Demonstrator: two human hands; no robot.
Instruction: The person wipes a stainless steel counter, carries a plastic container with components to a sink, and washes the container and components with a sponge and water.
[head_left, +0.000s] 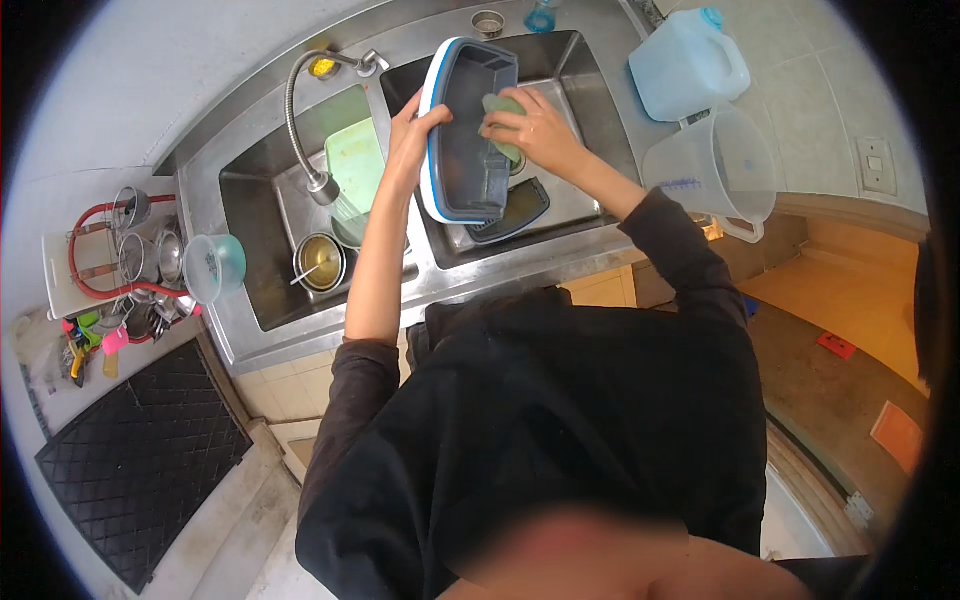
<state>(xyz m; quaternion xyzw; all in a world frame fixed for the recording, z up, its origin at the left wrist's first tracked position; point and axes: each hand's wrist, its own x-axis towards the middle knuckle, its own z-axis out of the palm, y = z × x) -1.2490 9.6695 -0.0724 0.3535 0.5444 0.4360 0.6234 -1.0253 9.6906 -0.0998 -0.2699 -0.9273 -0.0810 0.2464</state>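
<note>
Over the right sink basin (592, 97), my left hand (412, 139) grips the white, blue-edged side of a dark grey plastic tray (465, 127), which is tilted with its hollow facing right. My right hand (536, 131) holds a pale green sponge or scouring pad (504, 112) against the tray's right side. Whether the pad presses on the inner wall or the rim, I cannot tell. A dark slotted plastic piece (517, 214) lies below on the basin floor, partly hidden behind the tray. The drain shows only in part.
A flexible faucet (291, 112) hangs over the left basin (255, 202), which holds a green board (352, 161) and a bowl of yellowish liquid (322, 262). A blue jug (679, 71) and a clear measuring pitcher (697, 161) stand right. Left are a plastic tub (214, 268) and utensil rack (127, 289).
</note>
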